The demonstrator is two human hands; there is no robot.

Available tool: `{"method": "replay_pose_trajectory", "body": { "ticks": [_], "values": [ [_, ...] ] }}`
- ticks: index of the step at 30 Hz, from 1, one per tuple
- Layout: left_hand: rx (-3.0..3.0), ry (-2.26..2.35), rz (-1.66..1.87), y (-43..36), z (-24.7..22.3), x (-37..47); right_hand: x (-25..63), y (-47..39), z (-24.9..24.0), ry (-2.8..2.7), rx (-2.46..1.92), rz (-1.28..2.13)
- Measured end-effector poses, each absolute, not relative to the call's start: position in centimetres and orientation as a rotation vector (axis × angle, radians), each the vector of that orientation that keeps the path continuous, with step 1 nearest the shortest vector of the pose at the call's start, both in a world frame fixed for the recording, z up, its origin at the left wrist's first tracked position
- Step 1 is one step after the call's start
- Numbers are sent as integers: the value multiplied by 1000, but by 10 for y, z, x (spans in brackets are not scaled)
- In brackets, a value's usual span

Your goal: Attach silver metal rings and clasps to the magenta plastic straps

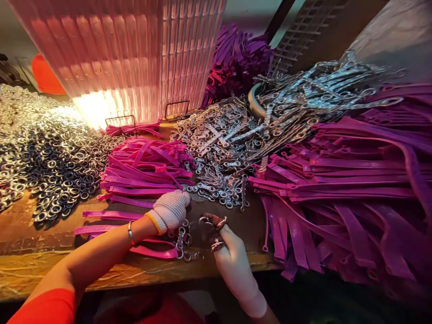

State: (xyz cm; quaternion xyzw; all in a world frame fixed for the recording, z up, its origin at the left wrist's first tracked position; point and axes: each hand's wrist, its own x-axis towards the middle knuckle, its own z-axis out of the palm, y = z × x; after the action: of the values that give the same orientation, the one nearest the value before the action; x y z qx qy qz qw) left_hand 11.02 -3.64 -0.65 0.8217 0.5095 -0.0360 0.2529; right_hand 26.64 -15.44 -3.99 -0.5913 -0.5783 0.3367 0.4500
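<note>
My left hand (170,211), in a white dotted glove, is curled closed beside the ends of the pink straps; its fingertips and whatever they grip are hidden. Just below it, short metal chain links with rings (182,243) lie at the end of a pink strap (157,251). To the right, my right hand (232,261) wears a pale glove with dark brown wraps on the thumb and forefinger. A shiny curved piece like a metal ring (203,219) shows at its forefinger tip. The pile of pink straps (145,166) lies beyond my left hand.
Loose metal rings (67,166) are heaped on the left. Short metal chains (222,135) spread behind my hands, with longer chains (317,94) over a bowl (255,101). Purple straps (337,180) cover the right side. A ribbed translucent panel (135,58) stands at the back.
</note>
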Motion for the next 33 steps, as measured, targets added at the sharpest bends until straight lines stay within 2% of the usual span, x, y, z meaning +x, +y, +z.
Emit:
{"method": "replay_pose_trajectory", "body": {
  "ticks": [2, 5, 10, 14, 17, 21, 25, 33],
  "values": [
    [2095, 1320, 148, -41, 6, 89, 264, -151, -28, -1534, -1406, 800],
    [1508, 1123, 523, -61, 25, 54, 250, -145, -6, -1687, -1284, 855],
    [948, 1015, 595, -106, 30, 17, 216, -135, 14, -1970, -1259, 617],
    [931, 1055, 641, -124, 21, 13, 199, -135, 12, -2260, -1370, 394],
    [1016, 1111, 654, -128, 22, 14, 193, -138, 13, -2406, -1377, 86],
    [1352, 1245, 667, -132, 25, 16, 190, -139, 13, -2464, -1319, -175],
    [1841, 1361, 688, -131, 13, 15, 188, -138, 11, -2428, -1412, -141],
    [1724, 1224, 616, -121, -7, 11, 191, -133, 25, -2578, -1650, 319]
  ]
}}
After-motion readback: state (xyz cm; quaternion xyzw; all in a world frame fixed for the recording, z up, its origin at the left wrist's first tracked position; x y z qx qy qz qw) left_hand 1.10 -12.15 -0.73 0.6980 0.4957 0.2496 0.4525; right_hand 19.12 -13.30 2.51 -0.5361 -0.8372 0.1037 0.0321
